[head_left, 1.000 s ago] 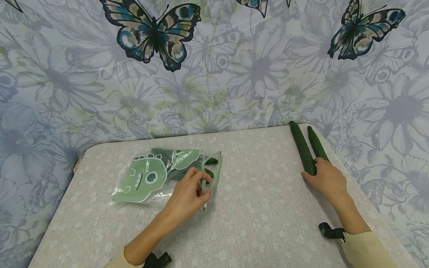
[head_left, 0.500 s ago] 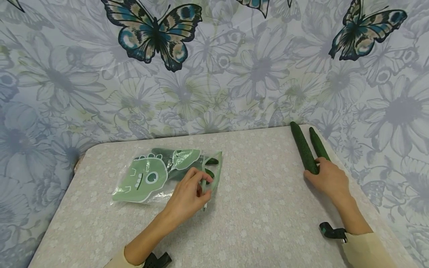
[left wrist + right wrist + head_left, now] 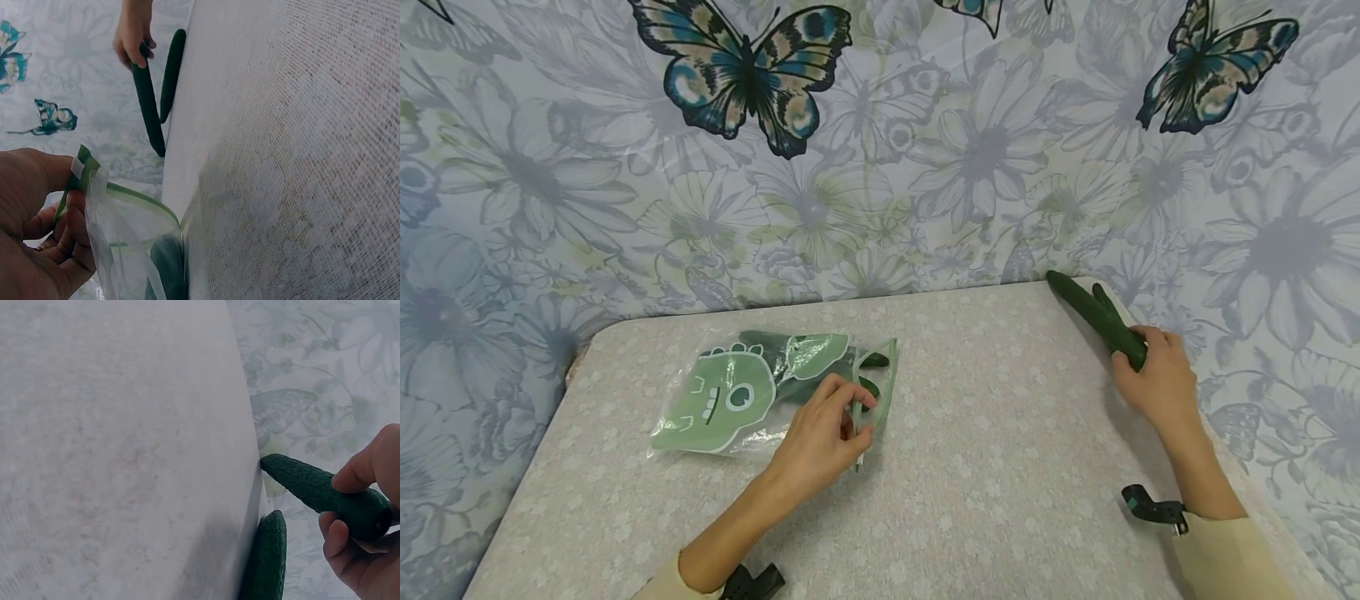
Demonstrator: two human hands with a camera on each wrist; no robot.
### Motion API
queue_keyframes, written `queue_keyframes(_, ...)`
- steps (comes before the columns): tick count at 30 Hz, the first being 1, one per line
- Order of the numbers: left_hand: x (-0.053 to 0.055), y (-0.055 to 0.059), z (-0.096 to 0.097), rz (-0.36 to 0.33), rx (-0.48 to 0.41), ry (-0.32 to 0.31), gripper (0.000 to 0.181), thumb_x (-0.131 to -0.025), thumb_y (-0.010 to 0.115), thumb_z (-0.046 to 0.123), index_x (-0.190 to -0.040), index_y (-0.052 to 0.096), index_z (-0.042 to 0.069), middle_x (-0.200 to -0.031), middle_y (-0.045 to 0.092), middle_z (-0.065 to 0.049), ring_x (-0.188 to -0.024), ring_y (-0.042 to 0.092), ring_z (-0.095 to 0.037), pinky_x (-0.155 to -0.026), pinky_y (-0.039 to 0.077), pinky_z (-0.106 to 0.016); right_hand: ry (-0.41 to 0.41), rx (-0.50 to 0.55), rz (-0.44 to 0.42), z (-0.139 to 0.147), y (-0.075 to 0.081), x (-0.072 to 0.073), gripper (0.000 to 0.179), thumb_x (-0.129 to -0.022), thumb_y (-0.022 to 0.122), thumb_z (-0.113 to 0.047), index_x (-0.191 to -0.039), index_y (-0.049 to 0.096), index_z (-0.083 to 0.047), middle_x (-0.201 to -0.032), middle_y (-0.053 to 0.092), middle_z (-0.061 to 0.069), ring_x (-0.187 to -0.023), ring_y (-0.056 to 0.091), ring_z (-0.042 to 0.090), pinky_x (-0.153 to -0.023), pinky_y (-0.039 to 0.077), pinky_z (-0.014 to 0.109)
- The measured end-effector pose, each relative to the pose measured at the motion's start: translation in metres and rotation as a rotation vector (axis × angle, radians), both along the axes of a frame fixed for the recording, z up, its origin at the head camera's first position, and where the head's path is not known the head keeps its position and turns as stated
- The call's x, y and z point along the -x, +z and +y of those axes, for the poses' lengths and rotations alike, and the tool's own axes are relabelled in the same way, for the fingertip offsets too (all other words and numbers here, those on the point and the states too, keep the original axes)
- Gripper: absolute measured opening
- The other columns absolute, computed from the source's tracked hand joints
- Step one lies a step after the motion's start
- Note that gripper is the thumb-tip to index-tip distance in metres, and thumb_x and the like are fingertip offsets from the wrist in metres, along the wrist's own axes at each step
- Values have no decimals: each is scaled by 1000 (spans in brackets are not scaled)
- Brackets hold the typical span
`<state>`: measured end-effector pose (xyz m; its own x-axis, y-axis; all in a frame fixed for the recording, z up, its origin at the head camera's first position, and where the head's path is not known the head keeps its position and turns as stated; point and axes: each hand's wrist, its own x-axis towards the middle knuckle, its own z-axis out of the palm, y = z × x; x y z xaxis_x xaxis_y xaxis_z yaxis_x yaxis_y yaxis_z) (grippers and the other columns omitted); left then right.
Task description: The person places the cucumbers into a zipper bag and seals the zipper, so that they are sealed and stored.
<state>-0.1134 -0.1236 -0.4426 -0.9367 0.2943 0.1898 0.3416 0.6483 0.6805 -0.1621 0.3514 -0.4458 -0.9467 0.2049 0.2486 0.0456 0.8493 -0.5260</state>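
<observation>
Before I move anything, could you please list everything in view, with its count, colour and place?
Clear bag: one, green cartoon print, left half of the table
Bagged cucumbers: at least two, dark green, inside the bag
Held cucumber: one, dark green, far right
Lying cucumber: one, dark green, along the table's right edge
Table: one, pale patterned cover, centre
Backdrop: pale grey-blue flowers, darker butterflies, behind the table
Wrist devices: two, black, one per wrist
Sleeves: two, cream, bottom edge
Left hand: one, pinching the bag's opening
Right hand: one, gripping the held cucumber's near end
</observation>
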Motion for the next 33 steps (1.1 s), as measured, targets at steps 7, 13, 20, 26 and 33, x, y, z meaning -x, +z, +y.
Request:
queue_keyframes(7,0,-1,-1,-6,6,1,27,-92,81,12,-113,69,23,-110,54,5,-69,54,-1,-61,48,-23,10,26,1,3,-5,3,56,-107,52,-24,-152,45,10,-131,61,44,-107,64,61,-77,49,71)
queue_keyframes(13,0,-2,-2,-4,7,2,27,-92,81,12,-113,69,23,-110,54,6,-69,54,-1,-61,48,-23,-1,70,1,2,-8,5,57,-109,49,-24,-155,42,8,-139,57,42,-116,60,61,-86,47,74)
queue_keyframes(20,0,-1,-2,-7,2,-3,26,-93,81,13,-113,69,23,-110,54,5,-69,54,-1,-61,48,-23,-29,101,15,2,-8,5,57,-110,47,-26,-157,42,7,-143,55,42,-120,58,62,-92,45,75)
queue_keyframes(26,0,-2,-3,-7,-1,-5,25,-93,80,12,-114,69,21,-111,54,6,-69,54,-1,-61,48,-23,-61,128,14,4,-7,4,59,-112,45,-32,-158,43,4,-140,58,43,-121,59,62,-93,46,73)
queue_keyframes(33,0,-2,-4,-20,0,-7,24,-94,79,12,-116,70,17,-111,54,4,-68,53,-1,-61,47,-23,-124,182,8,5,-8,6,60,-112,44,-36,-161,43,-2,-139,60,40,-121,60,57,-88,47,62)
